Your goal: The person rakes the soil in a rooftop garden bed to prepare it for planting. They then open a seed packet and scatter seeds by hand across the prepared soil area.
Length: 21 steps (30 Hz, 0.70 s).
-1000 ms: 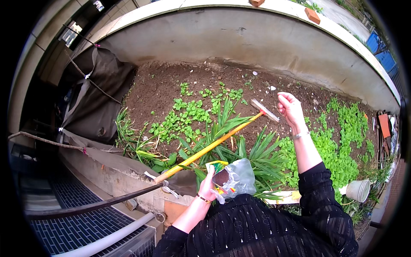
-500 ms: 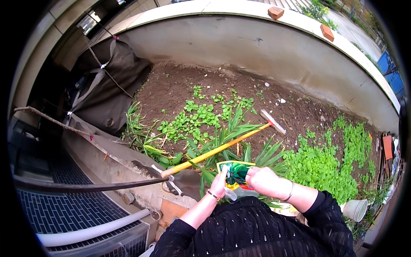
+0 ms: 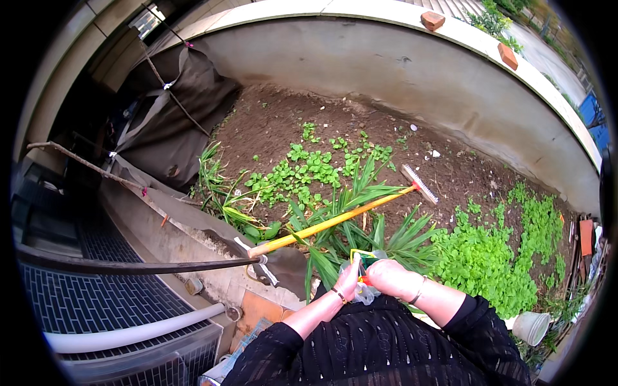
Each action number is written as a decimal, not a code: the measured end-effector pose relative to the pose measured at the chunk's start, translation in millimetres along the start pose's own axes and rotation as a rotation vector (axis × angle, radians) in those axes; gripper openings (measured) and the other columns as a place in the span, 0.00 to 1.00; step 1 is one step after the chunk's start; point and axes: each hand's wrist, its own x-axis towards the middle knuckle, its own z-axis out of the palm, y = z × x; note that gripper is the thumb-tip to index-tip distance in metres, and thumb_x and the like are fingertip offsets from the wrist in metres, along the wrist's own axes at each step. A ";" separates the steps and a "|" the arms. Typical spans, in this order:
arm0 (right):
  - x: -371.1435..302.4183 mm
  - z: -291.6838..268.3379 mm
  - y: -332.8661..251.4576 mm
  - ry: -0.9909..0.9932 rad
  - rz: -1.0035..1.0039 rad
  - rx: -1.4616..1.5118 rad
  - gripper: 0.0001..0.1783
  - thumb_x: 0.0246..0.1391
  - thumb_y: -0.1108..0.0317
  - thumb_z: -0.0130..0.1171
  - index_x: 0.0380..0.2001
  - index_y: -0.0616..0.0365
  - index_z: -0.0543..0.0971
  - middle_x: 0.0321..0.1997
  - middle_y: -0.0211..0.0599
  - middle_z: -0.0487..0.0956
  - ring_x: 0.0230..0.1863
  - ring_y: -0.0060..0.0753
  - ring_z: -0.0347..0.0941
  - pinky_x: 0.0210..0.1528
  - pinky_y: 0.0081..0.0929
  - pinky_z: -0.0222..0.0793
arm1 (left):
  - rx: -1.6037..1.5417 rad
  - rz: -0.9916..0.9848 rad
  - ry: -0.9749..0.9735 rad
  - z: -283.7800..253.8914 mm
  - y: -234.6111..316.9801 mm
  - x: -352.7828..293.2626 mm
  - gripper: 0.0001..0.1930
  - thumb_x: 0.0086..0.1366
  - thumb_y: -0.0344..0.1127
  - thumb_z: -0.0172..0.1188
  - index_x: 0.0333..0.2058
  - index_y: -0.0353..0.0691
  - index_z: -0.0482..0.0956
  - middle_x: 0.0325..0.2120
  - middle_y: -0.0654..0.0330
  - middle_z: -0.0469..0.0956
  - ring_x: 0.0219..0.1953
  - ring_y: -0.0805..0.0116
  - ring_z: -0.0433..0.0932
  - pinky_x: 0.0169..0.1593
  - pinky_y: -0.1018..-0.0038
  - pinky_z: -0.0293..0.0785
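Note:
A small printed seed packet (image 3: 367,261), green with a yellow edge, is held close in front of my body. My left hand (image 3: 348,281) is closed on its left side, thumb up along the front. My right hand (image 3: 391,279) is a closed fist at the packet's right side and covers much of it; its fingertips are hidden. Crumpled clear plastic (image 3: 365,294) shows below, between the two hands. A rake (image 3: 335,224) with a yellow handle lies just beyond my hands, across long-leaved plants, its toothed head on the soil.
Leafy green plants (image 3: 479,264) grow at right, and a smaller patch (image 3: 299,172) stands mid-bed in brown soil (image 3: 283,112). A grey wall (image 3: 386,71) bounds the far side, with bricks (image 3: 432,20) on top. Dark cloth (image 3: 177,132) hangs left. A white bucket (image 3: 532,329) sits at lower right.
The packet has tilted and shows less of its printed front. My right hand has come lower, over the packet. The view has shifted slightly.

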 end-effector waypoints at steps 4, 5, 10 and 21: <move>-1.7 5.3 5.6 0.038 0.003 0.076 0.02 0.32 0.73 0.54 0.15 0.59 0.75 0.18 0.44 0.75 0.23 0.42 0.74 0.26 0.34 0.71 | -0.113 -0.024 0.030 6.1 3.2 -7.5 0.28 0.63 0.58 0.39 0.50 0.40 0.64 0.45 0.57 0.70 0.47 0.66 0.70 0.51 0.67 0.66; -3.1 3.8 4.2 0.048 0.009 0.095 0.02 0.32 0.74 0.54 0.15 0.60 0.75 0.18 0.44 0.75 0.23 0.42 0.74 0.27 0.34 0.71 | -0.151 -0.028 0.023 7.8 6.8 -10.3 0.28 0.63 0.58 0.39 0.50 0.40 0.64 0.45 0.57 0.70 0.46 0.66 0.71 0.50 0.67 0.67; 0.7 21.7 6.0 0.128 -0.002 0.175 0.03 0.26 0.73 0.55 0.11 0.59 0.72 0.15 0.44 0.72 0.21 0.45 0.72 0.23 0.36 0.67 | -0.295 -0.020 -0.067 0.4 1.3 -7.2 0.26 0.61 0.58 0.44 0.45 0.41 0.68 0.41 0.56 0.73 0.43 0.64 0.73 0.47 0.65 0.70; -2.4 15.7 5.0 0.000 0.109 0.228 0.03 0.34 0.71 0.55 0.18 0.58 0.77 0.22 0.40 0.77 0.28 0.40 0.75 0.28 0.34 0.71 | -0.354 -0.099 -0.071 13.3 4.1 -15.9 0.23 0.62 0.55 0.44 0.46 0.41 0.67 0.43 0.55 0.72 0.45 0.61 0.72 0.49 0.63 0.68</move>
